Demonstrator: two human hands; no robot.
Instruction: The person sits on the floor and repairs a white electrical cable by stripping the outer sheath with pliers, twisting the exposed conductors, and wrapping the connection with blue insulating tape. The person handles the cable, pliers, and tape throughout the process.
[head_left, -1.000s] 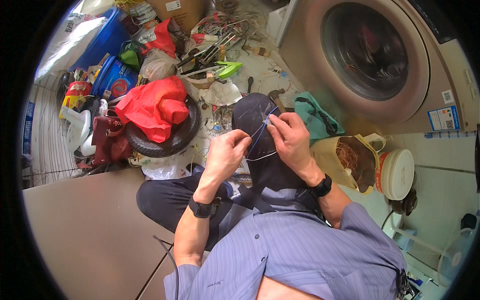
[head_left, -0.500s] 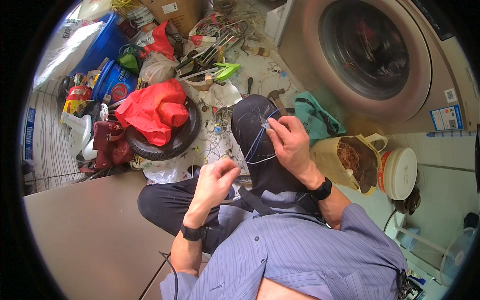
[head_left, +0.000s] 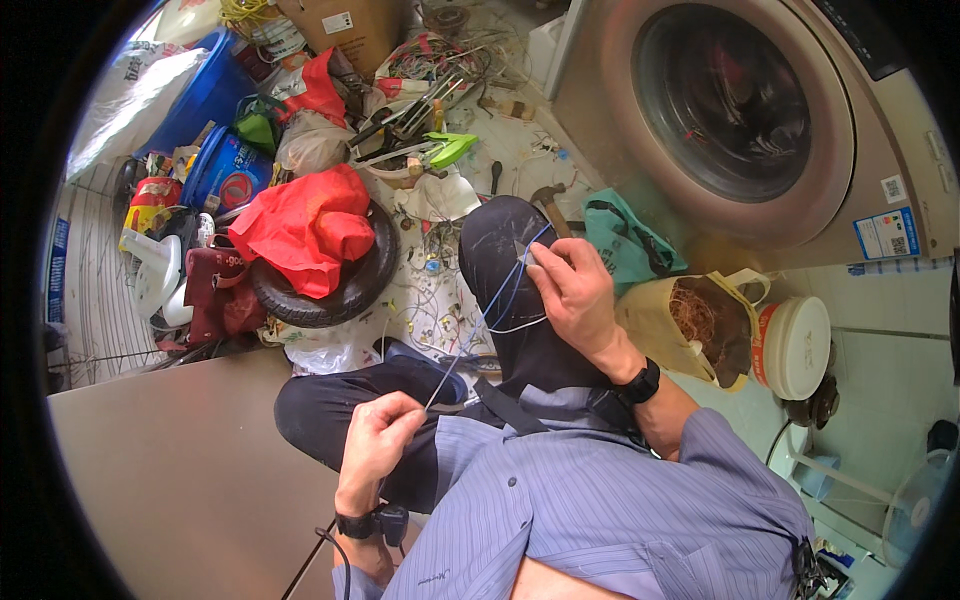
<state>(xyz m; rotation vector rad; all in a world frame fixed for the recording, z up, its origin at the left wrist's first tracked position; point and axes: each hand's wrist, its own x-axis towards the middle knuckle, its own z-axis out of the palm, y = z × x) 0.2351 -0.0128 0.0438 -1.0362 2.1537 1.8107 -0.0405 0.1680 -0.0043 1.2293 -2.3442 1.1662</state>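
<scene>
The fingers of the left hand [head_left: 383, 437] are pinching together on the lower end of a thin blue wire [head_left: 497, 303], which is stretching tight, up and to the right, across the raised knee in dark trousers [head_left: 505, 250] to the right hand [head_left: 572, 290], whose fingers are closing on its upper end and on a small looped white wire [head_left: 515, 325]. Both wrists are wearing black watches, and the person is sitting in a striped blue shirt [head_left: 600, 510]. Beyond the knee are lying a red plastic bag [head_left: 305, 225] on a black tyre [head_left: 340, 290], a teal cloth bag [head_left: 625, 240], a hammer [head_left: 550, 200] and a front-loading washing machine [head_left: 740, 110].
</scene>
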